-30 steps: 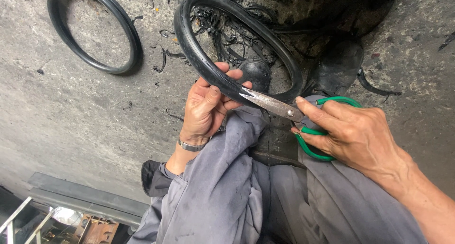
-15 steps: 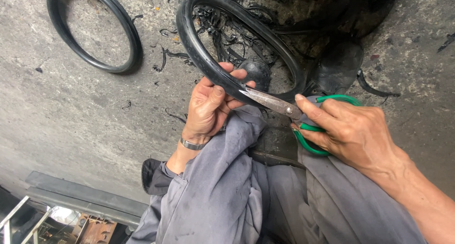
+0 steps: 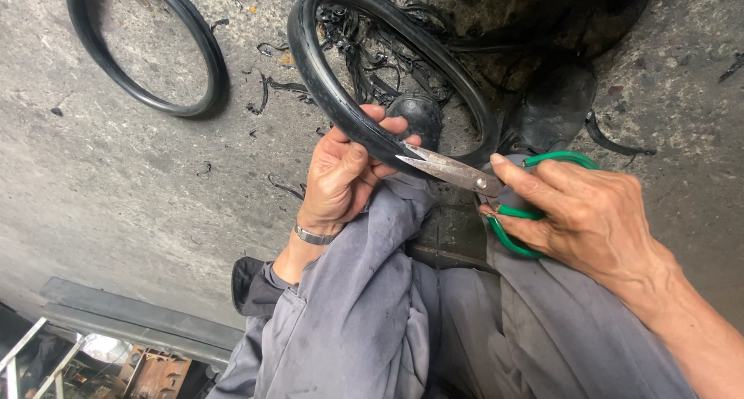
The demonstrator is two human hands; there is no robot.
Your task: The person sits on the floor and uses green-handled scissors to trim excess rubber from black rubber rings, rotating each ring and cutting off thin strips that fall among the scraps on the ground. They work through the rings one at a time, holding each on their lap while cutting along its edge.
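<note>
Centrally, the left hand (image 3: 341,178) grips the lower rim of a black rubber ring (image 3: 325,66), fingers clamped around it. At three o'clock of it, the right hand (image 3: 581,213) is closed through the green handles of scissors (image 3: 453,169), whose blades are slightly parted at the ring's rim. A second rubber ring (image 3: 205,54) lies on the concrete floor (image 3: 116,182) at ten o'clock, rubber scraps (image 3: 364,42) at twelve.
</note>
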